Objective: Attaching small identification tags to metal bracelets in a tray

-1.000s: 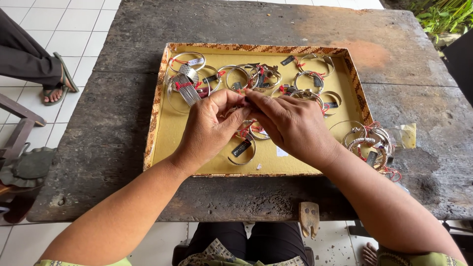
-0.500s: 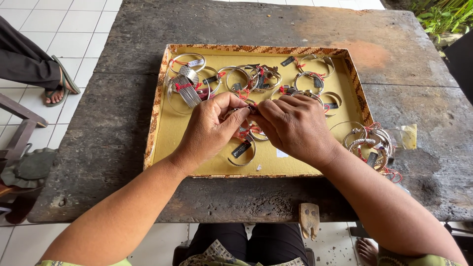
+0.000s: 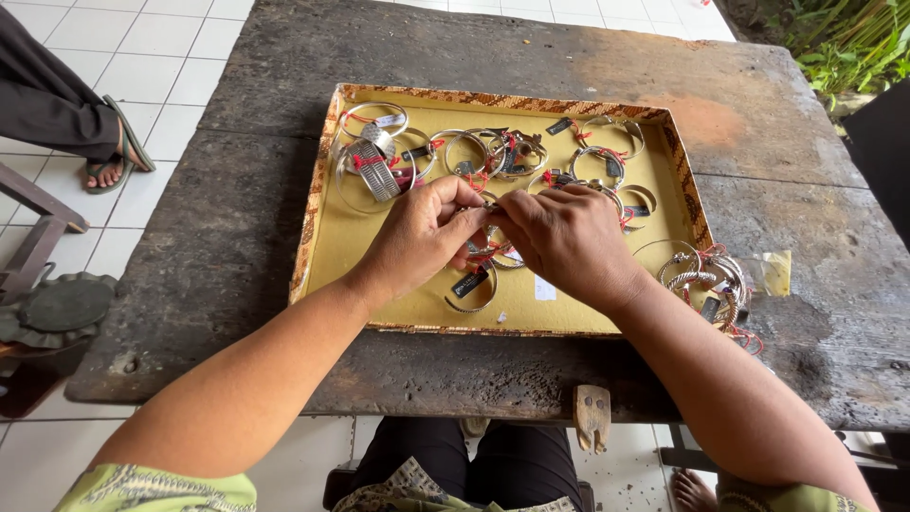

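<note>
Both sets of fingertips pinch one small silver bangle (image 3: 485, 220) with red thread over the middle of the yellow tray (image 3: 327, 251), left hand (image 3: 422, 237) and right hand (image 3: 569, 242) closed tight on it, best kept low, clear of tagged bangles (image 3: 474, 152) along the tray's far edge.

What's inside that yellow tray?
The tray holds silver bangles with red strings and dark tags. Both hands, left and right, cover the piece being handled.
</note>
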